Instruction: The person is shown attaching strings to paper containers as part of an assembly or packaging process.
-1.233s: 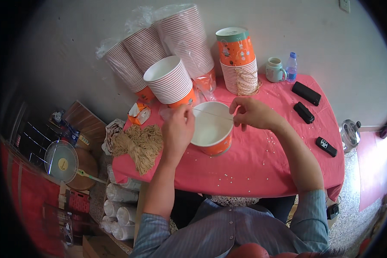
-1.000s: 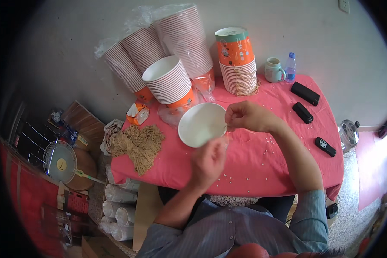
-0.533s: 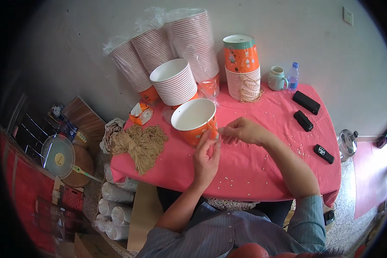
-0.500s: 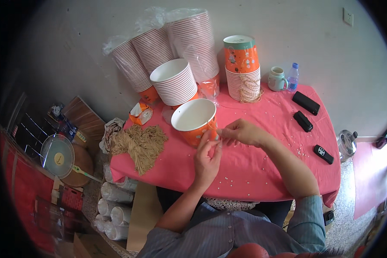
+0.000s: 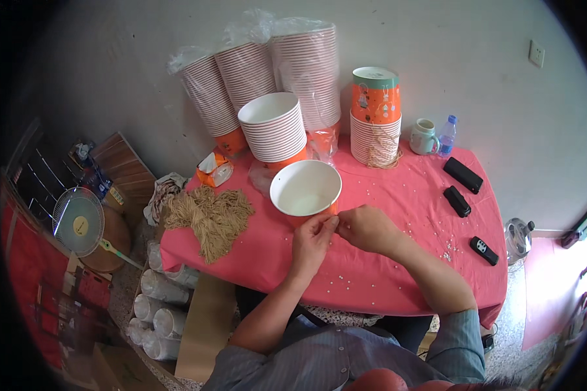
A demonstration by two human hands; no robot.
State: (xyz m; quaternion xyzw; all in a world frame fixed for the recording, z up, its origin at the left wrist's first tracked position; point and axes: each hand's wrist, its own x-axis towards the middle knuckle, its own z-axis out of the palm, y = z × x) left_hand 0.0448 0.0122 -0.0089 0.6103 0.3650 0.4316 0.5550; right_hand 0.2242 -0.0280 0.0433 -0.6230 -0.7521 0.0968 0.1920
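Both hands, left hand (image 5: 311, 236) and right hand (image 5: 365, 228), pinch narrow fingers at the near rim of the paper bucket (image 5: 305, 190), steadying it on the table (image 5: 398, 260); what they hold cannot be told.

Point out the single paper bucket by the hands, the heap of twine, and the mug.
paper bucket (image 5: 304, 190), head view, white inside wall.
heap of twine (image 5: 210, 217), head view, middle of the pile.
mug (image 5: 424, 137), head view, its side.

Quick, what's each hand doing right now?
Left hand: fingers pinched at the paper bucket rim.
Right hand: pinched there too; contents cannot be told.
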